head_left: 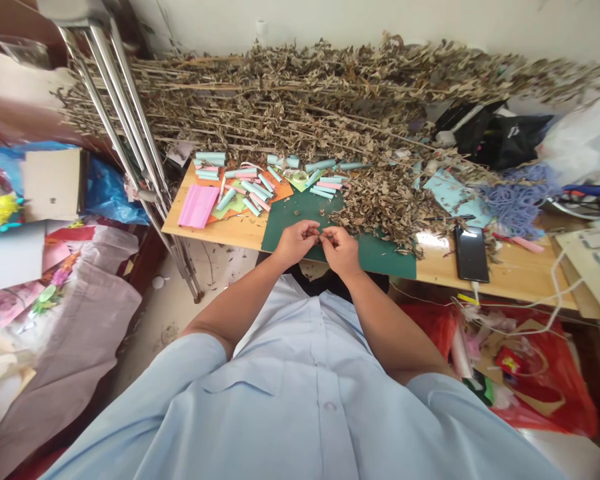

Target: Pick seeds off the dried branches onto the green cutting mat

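My left hand point(298, 241) and my right hand point(341, 249) meet over the front edge of a green mat point(300, 210), fingertips pinched together and almost touching. Between them is something small and dark, too small to make out. Just beyond my right hand a heap of dry, crumbled leaves point(385, 200) covers part of the mat. Blue and pink paper rolls point(257, 191) lie left of the mat, on orange and green sheets. A folded pink paper point(199, 206) rests near the wooden table's left end.
Dried leafy stalks point(280, 100) stretch along the wall. Metal crutches point(130, 133) stand at the left table end. On the right are a black phone point(471, 253) with a cable, purple cord point(520, 197) and a power strip point(593, 260). A red bag point(575, 393) lies below.
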